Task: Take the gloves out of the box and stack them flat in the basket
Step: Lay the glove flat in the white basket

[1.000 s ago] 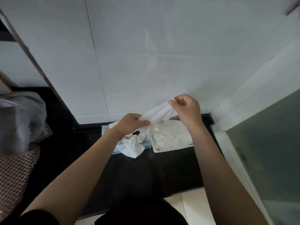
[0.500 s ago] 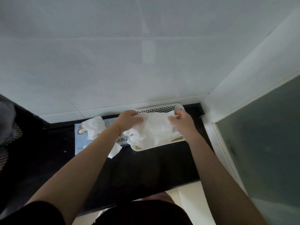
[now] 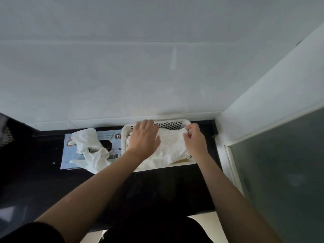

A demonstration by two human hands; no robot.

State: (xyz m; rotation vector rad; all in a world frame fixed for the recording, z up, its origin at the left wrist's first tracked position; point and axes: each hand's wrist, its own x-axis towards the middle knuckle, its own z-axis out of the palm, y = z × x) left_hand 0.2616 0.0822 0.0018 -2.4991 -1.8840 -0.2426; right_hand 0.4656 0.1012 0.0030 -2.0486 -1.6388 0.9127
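A white perforated basket (image 3: 172, 124) stands on the dark counter against the wall. White gloves (image 3: 171, 146) lie spread inside it. My left hand (image 3: 144, 137) presses flat on the left part of the top glove, fingers straight. My right hand (image 3: 194, 140) pinches the glove's right end near the basket's right wall. To the left of the basket lies the pale blue glove box (image 3: 112, 137), with crumpled white gloves (image 3: 89, 147) sticking out of its oval opening and hanging over its front edge.
The dark counter (image 3: 157, 186) runs from the white tiled wall (image 3: 140, 76) to its front edge near me. A white frame with a frosted glass panel (image 3: 280, 163) closes the right side. A bag or cloth shows at the far left edge.
The glove I held up between both hands has come down into the basket. My left hand went from gripping it to pressing it flat. The view tilted downward.
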